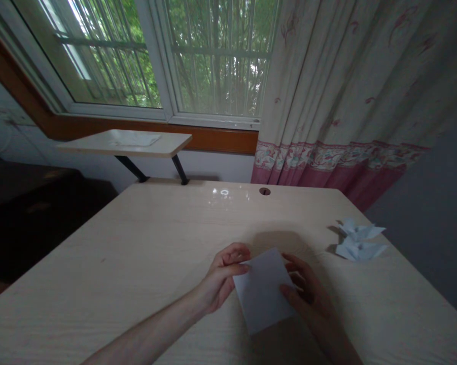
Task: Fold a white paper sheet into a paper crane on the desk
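A plain white sheet of paper (pixel 264 299), roughly square, is held at a tilt above the desk between my two hands. My left hand (pixel 226 276) pinches its left edge, thumb on top and fingers behind. At the right edge, my right hand (pixel 308 289) grips the sheet with the thumb on its face and the curled fingers behind it. Two folded paper cranes (pixel 361 249) stand close together on the desk to the right, apart from both hands.
The pale wooden desk (pixel 137 243) has a round cable hole (pixel 265 191) near its back edge. A raised shelf (pixel 171 144) at the back left carries a white sheet-like item (pixel 133 137). Behind are a barred window (pixel 216 61) and a floral curtain (pixel 327 101).
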Tool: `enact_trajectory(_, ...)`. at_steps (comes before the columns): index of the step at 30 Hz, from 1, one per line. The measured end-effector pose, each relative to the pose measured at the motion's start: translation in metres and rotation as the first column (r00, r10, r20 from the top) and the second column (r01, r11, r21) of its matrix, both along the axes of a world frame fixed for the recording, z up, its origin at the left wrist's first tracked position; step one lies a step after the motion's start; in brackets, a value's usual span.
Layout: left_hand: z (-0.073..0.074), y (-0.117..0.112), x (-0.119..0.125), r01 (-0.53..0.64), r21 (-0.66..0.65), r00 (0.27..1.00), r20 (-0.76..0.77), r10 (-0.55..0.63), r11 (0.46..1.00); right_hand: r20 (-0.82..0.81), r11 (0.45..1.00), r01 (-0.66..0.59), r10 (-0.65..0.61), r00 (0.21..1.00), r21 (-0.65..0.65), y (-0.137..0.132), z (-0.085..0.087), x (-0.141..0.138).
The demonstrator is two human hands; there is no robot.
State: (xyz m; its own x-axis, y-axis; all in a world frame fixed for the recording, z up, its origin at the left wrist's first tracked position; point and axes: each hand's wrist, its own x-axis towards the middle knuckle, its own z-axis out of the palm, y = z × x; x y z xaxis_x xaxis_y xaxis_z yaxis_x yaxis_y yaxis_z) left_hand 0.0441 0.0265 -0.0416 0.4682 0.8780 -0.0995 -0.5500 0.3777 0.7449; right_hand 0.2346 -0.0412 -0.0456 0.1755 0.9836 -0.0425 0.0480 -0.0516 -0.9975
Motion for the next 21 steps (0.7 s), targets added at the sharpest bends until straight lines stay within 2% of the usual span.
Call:
enact_trajectory(4,-0.001,0.000,-0.001,0.037,0.060,0.997,-0.076,-0.032,0.998,-0.035,0.999,0.040,-0.040,0.999,-0.011,0.003,0.002,0.004)
enact_trajectory(9,-0.004,0.006,-0.004,0.130,0.145,0.971,-0.221,-0.096,0.981,0.040,0.992,0.110,-0.108,0.993,-0.062,0.004,0.003,0.013)
enact_trajectory(12,-0.005,0.008,-0.005,0.197,0.215,0.960,-0.242,-0.143,0.957,0.047,0.990,0.128,-0.126,0.991,-0.053,0.006,-0.001,0.015)
enact_trajectory(15,-0.007,0.008,-0.006,0.258,0.272,0.944,-0.276,-0.182,0.927,0.026,0.995,0.098,-0.097,0.995,-0.025,0.005,-0.007,0.016)
enact_trajectory(19,-0.012,0.009,-0.006,0.278,0.386,0.904,-0.415,-0.103,0.880,-0.072,1.000,0.001,-0.001,0.997,-0.003,0.000,-0.012,0.017)
enact_trajectory(21,-0.015,0.011,-0.006,0.270,0.424,0.896,-0.438,-0.065,0.864,-0.142,0.999,-0.040,0.041,0.989,0.012,-0.002,-0.013,0.017)
